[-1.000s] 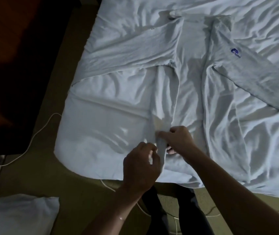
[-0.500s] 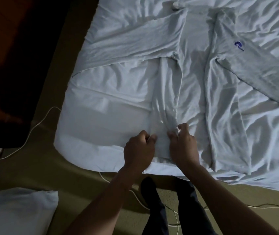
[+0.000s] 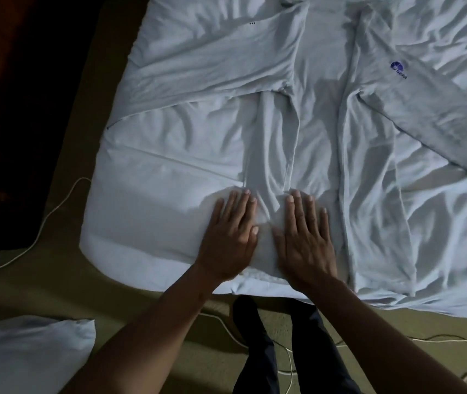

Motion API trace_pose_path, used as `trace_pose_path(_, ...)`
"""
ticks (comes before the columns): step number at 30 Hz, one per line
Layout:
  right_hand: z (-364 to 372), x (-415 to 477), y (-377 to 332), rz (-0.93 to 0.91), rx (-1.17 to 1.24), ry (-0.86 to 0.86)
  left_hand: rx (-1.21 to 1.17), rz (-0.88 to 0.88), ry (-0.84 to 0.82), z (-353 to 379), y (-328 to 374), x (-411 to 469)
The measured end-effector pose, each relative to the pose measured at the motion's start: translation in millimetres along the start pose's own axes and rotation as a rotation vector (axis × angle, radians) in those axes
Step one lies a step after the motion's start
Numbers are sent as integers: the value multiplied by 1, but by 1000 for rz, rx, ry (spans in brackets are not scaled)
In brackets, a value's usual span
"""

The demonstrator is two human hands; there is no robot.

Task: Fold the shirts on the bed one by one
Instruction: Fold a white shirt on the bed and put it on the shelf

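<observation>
Left hand [image 3: 228,237] and right hand [image 3: 306,237], fingers straight, press flat side by side on the hem end of a white long-sleeved shirt [image 3: 323,115] spread across the rumpled bed [image 3: 147,200], grasping nothing.

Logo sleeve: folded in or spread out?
Spread out. The logo sleeve runs diagonally away from the shirt body, flat on the bed.

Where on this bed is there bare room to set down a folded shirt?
The near-left corner of the sheet is bare, bordered by the plain sleeve above and the left hand to its right. A rumpled bare patch lies this side of the logo sleeve. The middle is crowded: left hand and right hand press flat on the shirt.
</observation>
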State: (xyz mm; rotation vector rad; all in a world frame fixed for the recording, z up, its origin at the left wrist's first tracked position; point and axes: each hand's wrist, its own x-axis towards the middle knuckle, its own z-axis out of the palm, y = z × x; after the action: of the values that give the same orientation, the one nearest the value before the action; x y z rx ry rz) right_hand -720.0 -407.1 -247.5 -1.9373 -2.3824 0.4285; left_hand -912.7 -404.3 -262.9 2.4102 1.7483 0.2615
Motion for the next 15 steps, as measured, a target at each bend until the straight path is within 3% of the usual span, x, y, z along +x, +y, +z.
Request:
trace_pose_path(5,-21,13,20,69,85,92,-114,-29,204,-22,13,43)
trace_pose_path(11,-58,82,77,187,100,169,-190,23,234,-34,60,145)
trace_pose_path(15,-79,128,137,260,100,191,-356,-79,210,-20,103,216)
